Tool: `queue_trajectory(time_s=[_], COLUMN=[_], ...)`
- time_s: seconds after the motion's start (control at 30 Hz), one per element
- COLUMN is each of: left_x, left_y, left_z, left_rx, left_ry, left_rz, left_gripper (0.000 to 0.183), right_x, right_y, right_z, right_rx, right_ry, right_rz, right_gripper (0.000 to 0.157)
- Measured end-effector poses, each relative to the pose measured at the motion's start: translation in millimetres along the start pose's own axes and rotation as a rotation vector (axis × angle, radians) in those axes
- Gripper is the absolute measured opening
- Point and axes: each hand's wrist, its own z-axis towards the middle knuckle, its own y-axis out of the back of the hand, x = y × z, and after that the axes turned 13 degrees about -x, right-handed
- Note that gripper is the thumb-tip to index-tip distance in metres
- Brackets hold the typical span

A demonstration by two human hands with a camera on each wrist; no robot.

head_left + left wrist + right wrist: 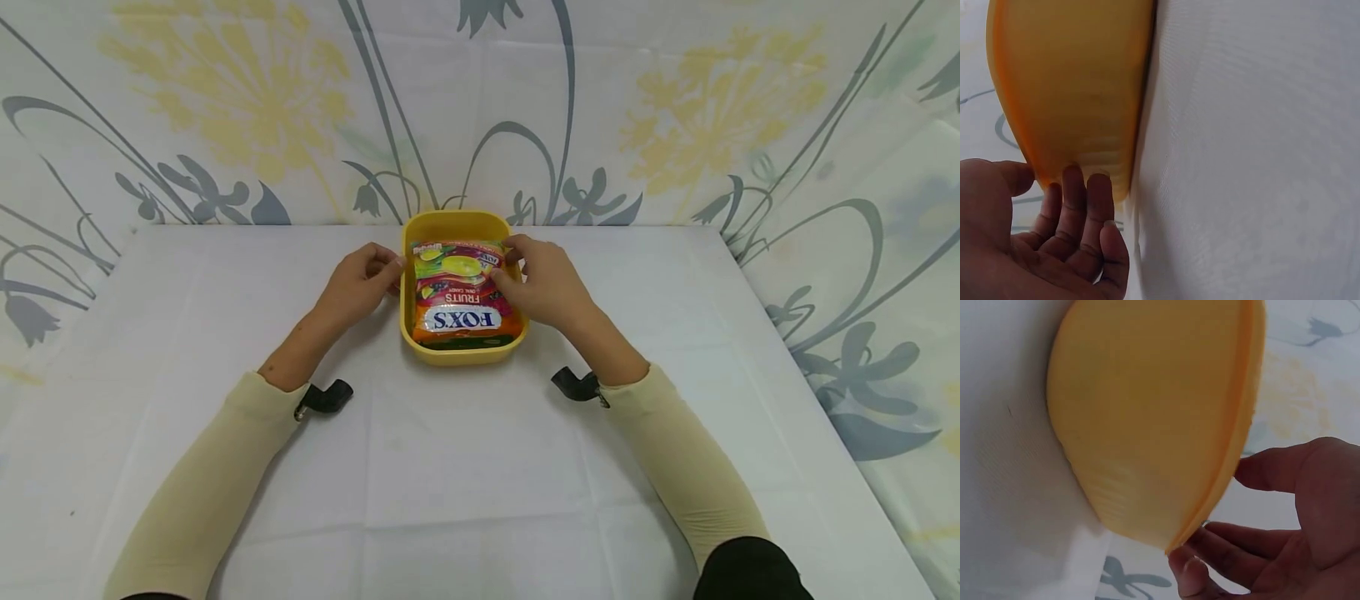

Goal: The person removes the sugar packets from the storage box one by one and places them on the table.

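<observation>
The tub [465, 358] is touched by the loose left hand [363, 283]; the right hand's [547, 283] hold is unclear. By tilting, the bag [459, 292] could be spilled.

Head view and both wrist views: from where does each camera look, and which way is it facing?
Head: worn on the head, facing forward and down at the yellow container and candy bag; left hand, right hand and sleeves show.
Left wrist: worn there, facing the container's outer wall; only the left hand shows.
Right wrist: worn there, facing the container's opposite outer side; only the right hand shows.
Shared: both wrist views show the container, white tabletop and patterned backdrop.
</observation>
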Motion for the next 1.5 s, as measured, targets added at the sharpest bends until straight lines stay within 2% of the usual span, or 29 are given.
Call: queue_trajectory(time_s=[0.2, 0.43, 0.53, 0.7, 0.8, 0.93, 1.2, 1.5], left_x=[2.3, 5.8, 6.4, 4.4, 3.9, 2.8, 4.4, 8.7], left_y=[-2.2, -2.6, -2.9, -4.4, -4.6, -2.8, -1.1, -4.4], left_z=[1.4, 2.1, 3.3, 4.5, 4.4, 2.6, 1.1, 3.7], left_rx=[0.028, 0.062, 0.069, 0.07, 0.074, 0.084, 0.085, 0.094], left_ry=[-0.004, -0.01, -0.011, -0.012, -0.004, 0.002, 0.001, -0.008], left_rz=[-0.027, -0.093, -0.11, -0.108, -0.107, -0.109, -0.13, -0.136], left_gripper=[0.045, 0.045, 0.045, 0.043, 0.043, 0.044, 0.044, 0.043], right_x=[2.2, 4.5, 6.9, 11.4, 13.6, 15.6, 22.2, 24.8], right_y=[-10.1, -13.6, -12.3, -8.3, -8.3, -10.9, -14.8, -20.4], right_z=[-1.3, -2.2, -3.0, -4.4, -4.4, -4.1, -8.6, -14.9], right_rx=[-0.023, -0.058, -0.036, 0.042, 0.083, 0.1, 0.116, 0.073], right_ry=[0.006, -0.014, -0.059, -0.194, -0.271, -0.323, -0.333, -0.352], right_rz=[-0.011, 0.109, 0.143, 0.197, 0.258, 0.346, 0.406, 0.484], right_gripper=[0.062, 0.061, 0.069, 0.077, 0.076, 0.068, 0.067, 0.066])
